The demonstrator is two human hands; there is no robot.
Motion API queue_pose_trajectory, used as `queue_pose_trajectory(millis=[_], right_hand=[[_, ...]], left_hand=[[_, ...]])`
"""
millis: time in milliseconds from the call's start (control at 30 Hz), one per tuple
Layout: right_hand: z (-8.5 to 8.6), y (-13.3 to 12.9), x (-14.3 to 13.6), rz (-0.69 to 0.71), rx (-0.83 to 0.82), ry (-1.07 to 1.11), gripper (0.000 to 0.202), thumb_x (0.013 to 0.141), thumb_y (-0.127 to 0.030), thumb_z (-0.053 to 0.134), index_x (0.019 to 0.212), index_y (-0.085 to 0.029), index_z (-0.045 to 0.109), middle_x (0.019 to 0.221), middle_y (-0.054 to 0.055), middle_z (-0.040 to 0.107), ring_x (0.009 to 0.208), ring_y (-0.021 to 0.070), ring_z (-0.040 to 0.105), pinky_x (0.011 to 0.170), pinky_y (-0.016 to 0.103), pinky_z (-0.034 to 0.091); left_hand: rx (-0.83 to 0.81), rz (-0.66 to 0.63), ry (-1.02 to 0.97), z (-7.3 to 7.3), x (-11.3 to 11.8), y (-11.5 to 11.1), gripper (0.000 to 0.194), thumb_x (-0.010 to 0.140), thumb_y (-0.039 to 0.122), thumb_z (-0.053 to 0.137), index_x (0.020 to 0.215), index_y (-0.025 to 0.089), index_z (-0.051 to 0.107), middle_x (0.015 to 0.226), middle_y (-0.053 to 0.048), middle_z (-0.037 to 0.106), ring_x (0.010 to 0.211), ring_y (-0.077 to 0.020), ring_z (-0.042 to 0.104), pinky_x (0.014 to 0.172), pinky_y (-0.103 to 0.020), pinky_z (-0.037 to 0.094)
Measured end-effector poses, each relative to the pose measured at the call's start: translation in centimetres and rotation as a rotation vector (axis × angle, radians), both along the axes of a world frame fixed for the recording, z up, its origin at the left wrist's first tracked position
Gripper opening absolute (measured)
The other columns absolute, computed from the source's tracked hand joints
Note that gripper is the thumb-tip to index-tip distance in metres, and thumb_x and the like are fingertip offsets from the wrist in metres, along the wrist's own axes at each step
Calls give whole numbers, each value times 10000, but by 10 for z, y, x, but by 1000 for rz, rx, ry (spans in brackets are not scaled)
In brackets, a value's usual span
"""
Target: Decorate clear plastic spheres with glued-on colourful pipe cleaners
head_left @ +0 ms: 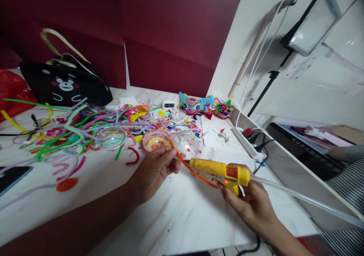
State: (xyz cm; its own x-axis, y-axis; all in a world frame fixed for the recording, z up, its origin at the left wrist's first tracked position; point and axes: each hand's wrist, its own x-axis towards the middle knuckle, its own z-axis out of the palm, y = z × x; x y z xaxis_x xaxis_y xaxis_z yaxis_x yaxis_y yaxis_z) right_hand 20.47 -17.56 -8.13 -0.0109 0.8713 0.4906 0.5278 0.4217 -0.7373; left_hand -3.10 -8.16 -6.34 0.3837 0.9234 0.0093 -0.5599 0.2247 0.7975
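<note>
My left hand [153, 172] pinches an orange pipe cleaner [196, 172] near its upper end; the strip slants down to the right. A yellow glue gun [218, 170] is gripped in my right hand [250, 199], its nozzle beside the strip close to my left fingertips. From the gun's back a long clear glue stick [301, 195] extends to the right. Just behind my left hand are a bowl-like piece with coloured rings [156, 139] and a clear plastic dome [186, 144] with red specks.
Tangled pipe cleaners [76, 127] cover the left table. Behind stand a black bag [65, 85], a small clock [168, 105] and decorated animal heads [192, 106]. A power strip [246, 142] lies right, below a lamp [315, 21]. Another person's arm [349, 153] shows at the right edge.
</note>
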Motion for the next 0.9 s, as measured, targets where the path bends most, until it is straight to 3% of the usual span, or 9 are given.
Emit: queue_pose_trajectory(millis=[300,567,733,900], right_hand=[[0,1,-10,10,70,-18,203,902,-212,600,1096,-272,593,1024,57,628,740,151,643,571,186,554],[-10,1,-8,2,146,-148,259,913,-191,567,1159,-271,571,1101,78,639,918,201,652,672,237,571],[-9,1,-9,-62,196,-256,270,923,-200,550,1183,-273,552,1038,65,639,842,195,649,663,272,554],[-3,-1,-12,-42,273,-352,353,910,-152,557,1233,-287,516,1072,58,645,903,219,644,758,338,525]], left_hand=[[-1,0,23,-4,0,2,166,789,242,763,708,126,674,729,-16,673,568,-80,568,542,-198,451],[-24,14,7,-4,0,1,147,770,232,781,719,133,685,740,-17,671,573,-77,556,531,-189,444],[-31,12,-8,-4,1,2,149,757,226,792,705,134,688,720,-5,665,568,-73,562,524,-180,454],[-48,10,-16,-4,2,3,149,746,233,806,738,136,693,751,-13,688,569,-70,571,524,-166,464]])
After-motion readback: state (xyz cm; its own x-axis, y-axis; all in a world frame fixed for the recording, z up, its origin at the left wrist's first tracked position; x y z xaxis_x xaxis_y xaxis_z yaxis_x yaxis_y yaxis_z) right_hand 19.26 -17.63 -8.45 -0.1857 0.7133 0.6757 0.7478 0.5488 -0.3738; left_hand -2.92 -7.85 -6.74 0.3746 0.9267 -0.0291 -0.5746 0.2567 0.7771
